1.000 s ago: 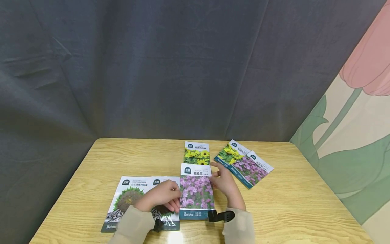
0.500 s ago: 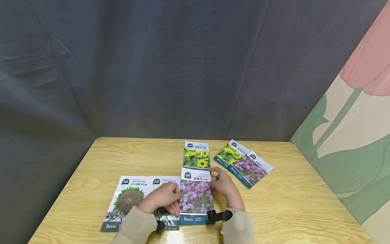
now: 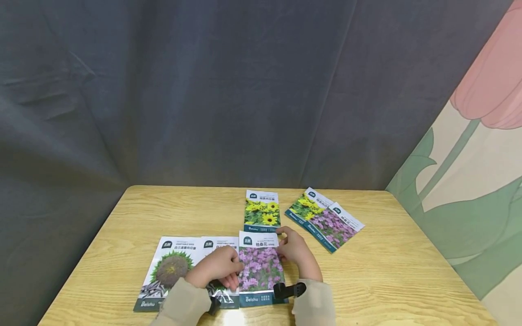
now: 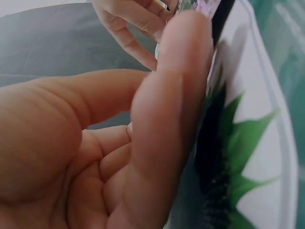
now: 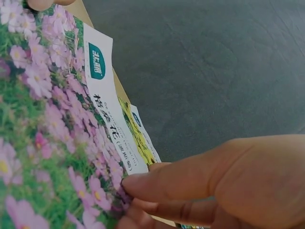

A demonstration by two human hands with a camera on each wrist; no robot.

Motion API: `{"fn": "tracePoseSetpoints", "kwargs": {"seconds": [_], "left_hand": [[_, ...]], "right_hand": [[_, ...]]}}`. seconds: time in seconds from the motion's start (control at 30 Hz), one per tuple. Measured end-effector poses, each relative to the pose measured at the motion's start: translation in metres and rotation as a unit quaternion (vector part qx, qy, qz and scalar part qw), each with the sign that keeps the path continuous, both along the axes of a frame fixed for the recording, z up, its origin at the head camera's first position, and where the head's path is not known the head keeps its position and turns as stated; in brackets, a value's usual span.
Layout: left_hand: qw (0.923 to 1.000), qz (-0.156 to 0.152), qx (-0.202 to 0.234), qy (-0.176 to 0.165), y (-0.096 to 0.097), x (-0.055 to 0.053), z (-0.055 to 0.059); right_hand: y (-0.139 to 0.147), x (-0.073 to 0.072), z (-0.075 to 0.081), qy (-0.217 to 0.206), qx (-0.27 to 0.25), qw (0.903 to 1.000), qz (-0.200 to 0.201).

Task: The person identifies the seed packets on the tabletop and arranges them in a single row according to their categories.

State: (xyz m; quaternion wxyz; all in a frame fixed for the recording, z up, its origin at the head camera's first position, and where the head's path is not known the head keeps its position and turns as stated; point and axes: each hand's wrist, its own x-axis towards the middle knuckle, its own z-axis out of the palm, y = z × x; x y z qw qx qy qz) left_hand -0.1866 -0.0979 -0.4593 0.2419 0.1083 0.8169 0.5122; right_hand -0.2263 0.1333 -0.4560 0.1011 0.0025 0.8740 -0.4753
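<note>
A seed packet with pink flowers [image 3: 260, 265] lies face up at the front middle of the table. My right hand [image 3: 295, 250] pinches its right edge, thumb on top and fingers curled under, as the right wrist view shows. At its left edge, my left hand [image 3: 218, 267] pinches with thumb and forefinger; the other fingers hang over a sunflower seed packet [image 3: 210, 243], partly hidden by that hand. A matching sunflower seed packet [image 3: 171, 267] lies to its left. Just beyond the pink packet's top edge is a yellow-flower seed packet [image 3: 263, 210].
At the back right, another yellow-flower packet [image 3: 303, 208] and another pink-flower packet [image 3: 335, 226] lie tilted and overlapping. A dark grey cloth [image 3: 244, 99] hangs behind the wooden table [image 3: 387, 271]. A curtain with a tulip pattern [image 3: 481, 203] stands at the right.
Both hands stay on the pink-flower packet. It has slid toward me, uncovering the lower band of the yellow-flower packet behind it. The right hand has come nearer along with it.
</note>
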Motion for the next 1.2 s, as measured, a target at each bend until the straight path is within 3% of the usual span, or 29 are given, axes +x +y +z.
{"fn": "tracePoseSetpoints", "kwargs": {"seconds": [0.17,0.73,1.2], "left_hand": [[0.9994,0.006,-0.02,0.027,0.0024,0.0011,-0.0021],[0.993,0.022,-0.093,0.07,0.0088,0.0069,0.0007],[0.9908,0.024,-0.098,0.09,0.0092,0.006,-0.0038]], "right_hand": [[-0.0012,0.0002,0.0017,-0.003,0.008,1.0,0.0],[-0.0042,0.0011,0.0033,-0.007,0.023,0.9997,-0.004],[-0.004,-0.0011,-0.0011,-0.004,0.032,0.9994,-0.011]]}}
